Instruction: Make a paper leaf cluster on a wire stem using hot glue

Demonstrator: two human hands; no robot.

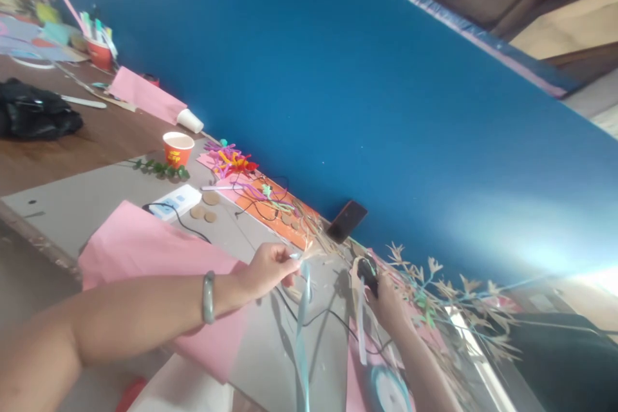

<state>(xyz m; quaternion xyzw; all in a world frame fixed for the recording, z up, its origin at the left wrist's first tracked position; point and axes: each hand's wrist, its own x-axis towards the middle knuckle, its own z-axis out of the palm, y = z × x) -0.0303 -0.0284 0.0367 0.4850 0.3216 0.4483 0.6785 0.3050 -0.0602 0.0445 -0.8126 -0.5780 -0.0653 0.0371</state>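
Observation:
My left hand is closed in a pinch on a light blue ribbon, which hangs down in front of the grey board. Pale, frayed straw-coloured strips stick out just past its fingertips. To the right, my right hand is wrapped around a black object whose kind I cannot make out. A beige loop and a whitish strip are beside that object. Below the right hand lies a spool of light blue ribbon.
Pink paper lies under my left forearm. A power strip, red paper cup, pipe cleaners and orange sheet are on the board. A phone leans on the blue wall. Dried stems spread at right.

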